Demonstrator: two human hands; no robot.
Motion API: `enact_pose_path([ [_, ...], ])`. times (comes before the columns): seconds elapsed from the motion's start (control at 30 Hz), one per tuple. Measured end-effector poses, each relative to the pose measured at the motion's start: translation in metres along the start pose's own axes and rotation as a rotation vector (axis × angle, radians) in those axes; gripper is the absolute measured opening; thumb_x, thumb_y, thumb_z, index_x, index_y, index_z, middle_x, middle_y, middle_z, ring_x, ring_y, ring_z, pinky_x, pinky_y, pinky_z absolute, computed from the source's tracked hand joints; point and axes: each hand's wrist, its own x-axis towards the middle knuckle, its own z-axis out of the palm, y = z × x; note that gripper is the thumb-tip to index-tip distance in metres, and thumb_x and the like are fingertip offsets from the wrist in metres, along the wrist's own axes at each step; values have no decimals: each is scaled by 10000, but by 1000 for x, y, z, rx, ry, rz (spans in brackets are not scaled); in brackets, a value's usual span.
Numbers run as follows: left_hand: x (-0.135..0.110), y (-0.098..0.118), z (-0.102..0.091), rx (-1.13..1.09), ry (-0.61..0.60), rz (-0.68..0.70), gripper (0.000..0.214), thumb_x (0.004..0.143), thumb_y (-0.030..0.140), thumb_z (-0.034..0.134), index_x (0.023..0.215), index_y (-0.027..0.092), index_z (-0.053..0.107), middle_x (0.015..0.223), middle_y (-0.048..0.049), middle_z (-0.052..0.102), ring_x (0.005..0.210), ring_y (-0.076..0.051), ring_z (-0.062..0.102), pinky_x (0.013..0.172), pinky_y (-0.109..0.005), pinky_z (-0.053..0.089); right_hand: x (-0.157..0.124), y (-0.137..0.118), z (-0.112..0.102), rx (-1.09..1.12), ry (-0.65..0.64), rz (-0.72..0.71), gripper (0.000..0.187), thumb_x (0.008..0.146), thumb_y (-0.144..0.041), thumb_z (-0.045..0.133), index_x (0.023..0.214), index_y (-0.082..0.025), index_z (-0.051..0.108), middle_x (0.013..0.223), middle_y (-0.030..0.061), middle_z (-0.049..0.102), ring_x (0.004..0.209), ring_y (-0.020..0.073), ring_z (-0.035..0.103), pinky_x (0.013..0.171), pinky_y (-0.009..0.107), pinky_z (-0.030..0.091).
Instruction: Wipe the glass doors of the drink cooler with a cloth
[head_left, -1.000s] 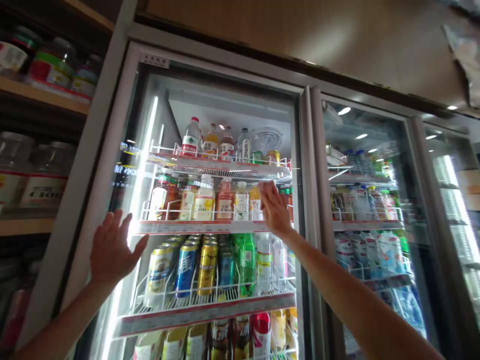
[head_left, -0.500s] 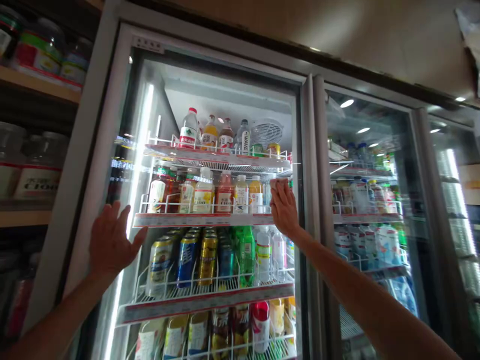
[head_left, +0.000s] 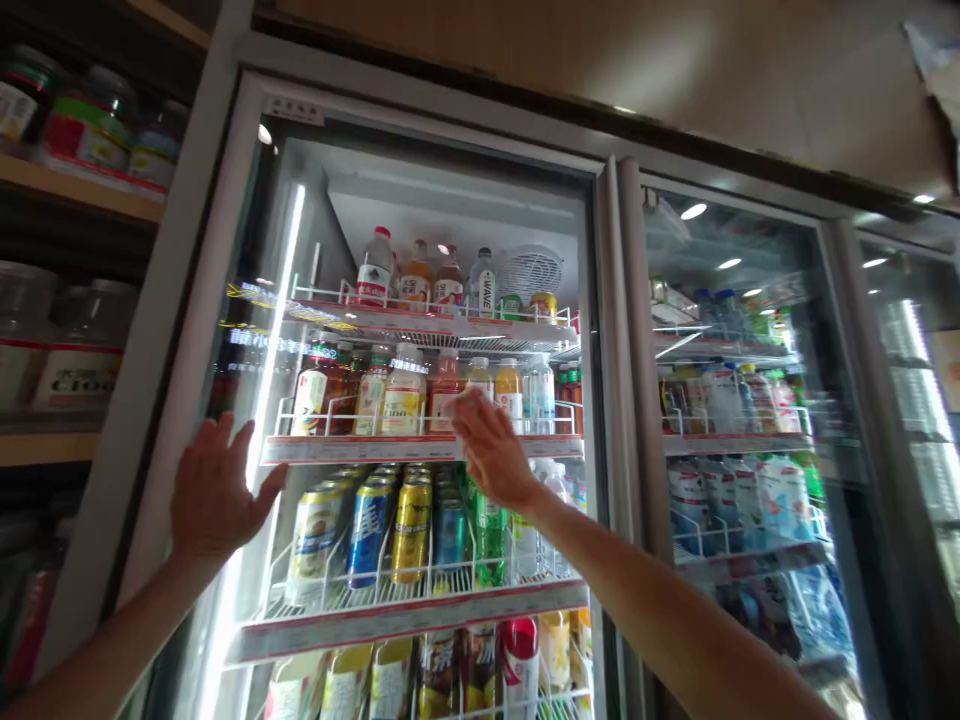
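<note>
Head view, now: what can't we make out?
Head view:
Right hand: palm side, and anything under it, hidden by the hand's back.
Left hand: touching or just hovering, unclear from this angle.
Bottom-row drinks: lower ends cut off by picture's edge.
Shelf-front strips: print too small, blurred.

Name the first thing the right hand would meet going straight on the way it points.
Likely the glass door, in front of the bottles; whether the right hand touches that door is unclear.
</note>
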Motion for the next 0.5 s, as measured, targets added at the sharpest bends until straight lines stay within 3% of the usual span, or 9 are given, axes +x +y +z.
enact_pose_path([
  [0.07, 0, 2, 0, 15, 11, 18, 735, 814, 438, 484, 1374, 561, 23, 1496, 223, 23, 1397, -282, 190, 1115, -579, 213, 2, -19, 9, 48, -19, -126, 605, 862, -174, 416, 1444, -245, 265, 1520, -19, 268, 1438, 190, 55, 1148, 436, 229],
  [0.13, 7, 19, 2, 32, 90, 23, 739, 808, 404, 511, 1403, 504, 84, 1529, 131, 78, 1388, -308, 214, 1095, -618, 212, 15, -21, 15, 79, 86, 1, 588, 879, -172, 388, 1447, -243, 249, 1510, 6, 295, 1437, 190, 81, 1140, 460, 238],
  [0.2, 22, 56, 9, -21, 195, 36, 697, 804, 353, 530, 1420, 383, 206, 1532, 4, 200, 1366, -315, 277, 1083, -602, 255, 37, -17, 20, 129, 228, 160, 551, 891, -156, 350, 1434, -216, 276, 1497, 47, 319, 1435, 198, 94, 1129, 483, 251],
  [0.23, 31, 80, 14, -126, 200, 78, 639, 819, 304, 509, 1410, 307, 266, 1495, -55, 299, 1340, -280, 338, 1072, -525, 330, 48, -16, 22, 166, 280, 179, 520, 892, -152, 341, 1410, -199, 325, 1490, 65, 329, 1434, 200, 104, 1125, 480, 261],
  [0.33, 61, 161, 37, -473, -4, 154, 436, 894, 232, 355, 1328, 218, 388, 1322, -81, 516, 1233, -176, 471, 1036, -383, 407, 63, -19, 27, 279, 373, 105, 414, 897, -179, 363, 1298, -167, 464, 1480, 102, 337, 1418, 191, 186, 1111, 420, 315],
  [0.43, 79, 219, 61, -564, -30, 38, 391, 908, 251, 341, 1286, 182, 411, 1320, -101, 499, 1252, -189, 432, 1041, -398, 397, 44, -12, 24, 268, 383, 81, 416, 887, -275, 438, 1291, -180, 458, 1438, 117, 397, 1370, 204, 311, 1088, 428, 346],
  [0.5, 83, 238, 73, -465, 9, -20, 401, 892, 279, 399, 1277, 165, 409, 1307, -124, 485, 1243, -228, 418, 1027, -439, 396, 23, 8, 15, 180, 346, 89, 391, 883, -303, 452, 1261, -206, 477, 1406, 104, 443, 1349, 219, 350, 1087, 473, 326],
])
